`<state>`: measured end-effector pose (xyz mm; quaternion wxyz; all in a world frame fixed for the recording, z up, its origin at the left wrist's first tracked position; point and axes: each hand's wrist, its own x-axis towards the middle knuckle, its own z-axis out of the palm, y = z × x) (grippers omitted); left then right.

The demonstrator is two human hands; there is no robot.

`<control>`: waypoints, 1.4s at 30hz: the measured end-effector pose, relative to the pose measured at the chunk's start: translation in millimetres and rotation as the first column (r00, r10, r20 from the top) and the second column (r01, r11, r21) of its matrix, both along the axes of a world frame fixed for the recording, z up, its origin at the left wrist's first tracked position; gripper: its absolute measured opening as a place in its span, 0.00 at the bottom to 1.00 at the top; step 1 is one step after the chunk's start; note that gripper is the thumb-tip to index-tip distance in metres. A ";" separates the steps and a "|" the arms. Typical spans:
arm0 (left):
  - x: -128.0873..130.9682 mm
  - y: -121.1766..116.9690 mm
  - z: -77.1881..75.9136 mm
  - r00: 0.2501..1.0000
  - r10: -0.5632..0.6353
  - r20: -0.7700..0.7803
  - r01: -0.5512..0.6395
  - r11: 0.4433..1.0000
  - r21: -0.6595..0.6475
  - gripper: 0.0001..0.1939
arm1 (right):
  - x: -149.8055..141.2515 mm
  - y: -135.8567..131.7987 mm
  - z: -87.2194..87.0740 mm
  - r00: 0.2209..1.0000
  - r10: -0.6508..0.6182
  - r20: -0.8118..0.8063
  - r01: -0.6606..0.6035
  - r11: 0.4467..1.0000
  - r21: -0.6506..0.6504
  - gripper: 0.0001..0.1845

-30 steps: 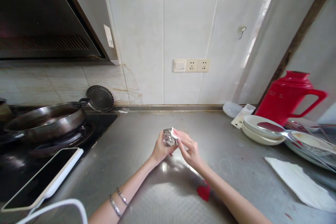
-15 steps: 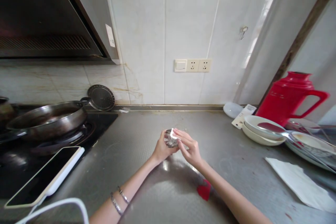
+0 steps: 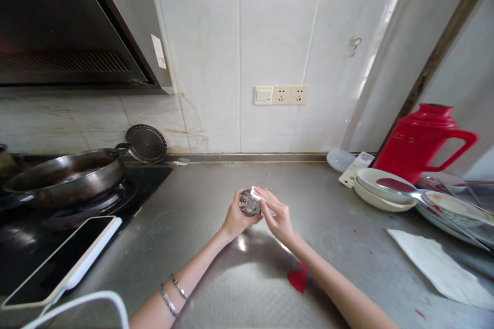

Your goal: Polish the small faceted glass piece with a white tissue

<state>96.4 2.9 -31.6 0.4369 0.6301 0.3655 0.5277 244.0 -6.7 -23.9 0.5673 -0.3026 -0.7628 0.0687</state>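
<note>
My left hand (image 3: 234, 218) grips a small clear glass cup (image 3: 249, 204) above the steel counter (image 3: 216, 247). The fingers of my right hand (image 3: 278, 218) pinch a small white piece of tissue (image 3: 254, 194) against the cup's rim. Both hands meet over the middle of the counter. Two bracelets circle my left forearm (image 3: 173, 293).
A wok (image 3: 65, 177) sits on the stove at the left, a round lid (image 3: 146, 143) behind it. A phone (image 3: 57, 262) with a white cable lies at the front left. Bowls (image 3: 382, 190), a red thermos jug (image 3: 422, 139) and a white napkin (image 3: 436, 267) are on the right. A red scrap (image 3: 298, 278) lies under my right arm.
The tissue in my right hand has shifted slightly on the cup's rim; the cup has turned a little in my left hand. Both hands stay in place.
</note>
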 end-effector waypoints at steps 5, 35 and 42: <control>-0.5 -0.4 0.1 1.000 0.002 -0.021 -0.002 1.000 0.007 0.36 | -0.5 -1.6 -1.1 0.999 -0.020 -0.044 0.018 0.999 -0.046 0.19; 0.5 -2.7 -1.0 0.992 -0.013 -0.127 0.018 0.999 0.039 0.36 | 1.7 -2.0 2.3 0.999 0.007 0.040 -0.008 1.000 0.030 0.18; 2.2 -5.0 -4.0 0.985 -0.011 -0.171 0.023 0.997 0.071 0.37 | 6.3 1.0 8.8 0.994 0.004 0.107 -0.009 0.999 0.051 0.17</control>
